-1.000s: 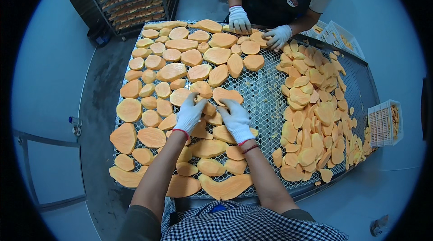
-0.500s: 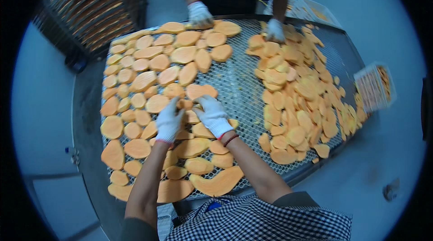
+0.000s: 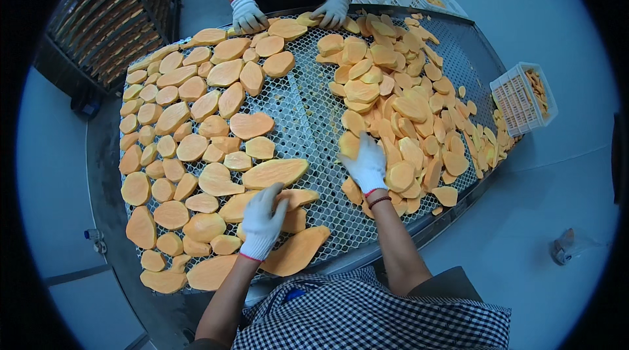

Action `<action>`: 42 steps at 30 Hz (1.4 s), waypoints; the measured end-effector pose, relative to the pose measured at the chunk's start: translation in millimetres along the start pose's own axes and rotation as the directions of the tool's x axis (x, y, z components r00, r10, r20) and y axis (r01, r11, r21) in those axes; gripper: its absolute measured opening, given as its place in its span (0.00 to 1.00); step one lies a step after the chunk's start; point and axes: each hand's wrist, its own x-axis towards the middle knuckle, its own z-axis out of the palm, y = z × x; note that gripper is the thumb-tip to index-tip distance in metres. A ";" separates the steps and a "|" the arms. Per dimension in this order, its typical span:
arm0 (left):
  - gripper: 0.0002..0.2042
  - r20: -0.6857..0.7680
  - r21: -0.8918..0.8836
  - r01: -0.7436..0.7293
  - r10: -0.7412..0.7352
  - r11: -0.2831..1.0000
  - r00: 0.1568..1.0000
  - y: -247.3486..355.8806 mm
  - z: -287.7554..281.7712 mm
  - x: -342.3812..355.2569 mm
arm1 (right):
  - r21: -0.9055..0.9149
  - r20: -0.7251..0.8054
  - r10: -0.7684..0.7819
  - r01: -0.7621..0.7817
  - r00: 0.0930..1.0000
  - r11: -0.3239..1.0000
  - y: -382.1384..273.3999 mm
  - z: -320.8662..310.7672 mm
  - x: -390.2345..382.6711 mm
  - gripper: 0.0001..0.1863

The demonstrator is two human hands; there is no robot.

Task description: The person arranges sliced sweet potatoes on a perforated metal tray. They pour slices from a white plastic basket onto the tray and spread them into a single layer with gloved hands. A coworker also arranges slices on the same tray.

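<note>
Right hand [image 3: 365, 163] moved, now clasping piled slice [image 3: 349, 145]; left hand [image 3: 263, 219] on laid-out slice [image 3: 301, 197], grip unclear.

Pale-orange slices [image 3: 192, 147] lie flat, spread left of an overlapping heap [image 3: 409, 108].

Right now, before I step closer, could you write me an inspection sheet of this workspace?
Surface: mesh-topped table, partly covered.
Job's things: laid-out orange slices on the left; slice pile on the right.
Clutter: white basket holding orange pieces, by the table's right corner.
Hands: left hand, gloved, at the laid-out slices; right hand, gloved, at the pile's left edge; grips unclear.
Cables: nothing seen.
Surroundings: tall rack, far left; co-worker's gloved hands at the table's far edge.
</note>
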 end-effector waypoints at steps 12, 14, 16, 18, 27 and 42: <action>0.33 0.149 0.533 -0.176 0.113 0.828 0.982 -7.0 39.4 29.2 | 0.390 0.119 -0.815 0.728 0.567 0.564 -74.6 5.7 44.3 0.29; 0.33 0.151 0.518 -0.187 0.126 0.835 0.980 -12.0 43.6 27.4 | 0.455 0.102 -0.817 0.703 0.568 0.546 -87.9 12.3 46.7 0.27; 0.32 0.156 0.491 -0.215 0.158 0.844 0.975 -4.5 50.3 34.8 | 0.542 -0.070 -0.740 0.648 0.669 0.535 -79.7 18.5 41.7 0.26; 0.32 0.160 0.498 -0.215 0.154 0.840 0.975 -0.4 45.6 33.7 | 0.587 -0.224 -0.629 0.618 0.745 0.523 -66.8 9.9 21.4 0.26; 0.47 0.140 0.327 -0.297 0.265 0.897 0.954 106.7 116.5 6.1 | 0.190 -0.478 0.083 0.010 0.874 0.982 230.0 -66.5 -57.1 0.45; 0.45 0.337 0.587 -0.514 0.389 0.625 0.858 177.9 306.0 123.5 | 0.120 0.328 -0.107 0.071 0.939 0.990 214.3 -131.3 187.9 0.53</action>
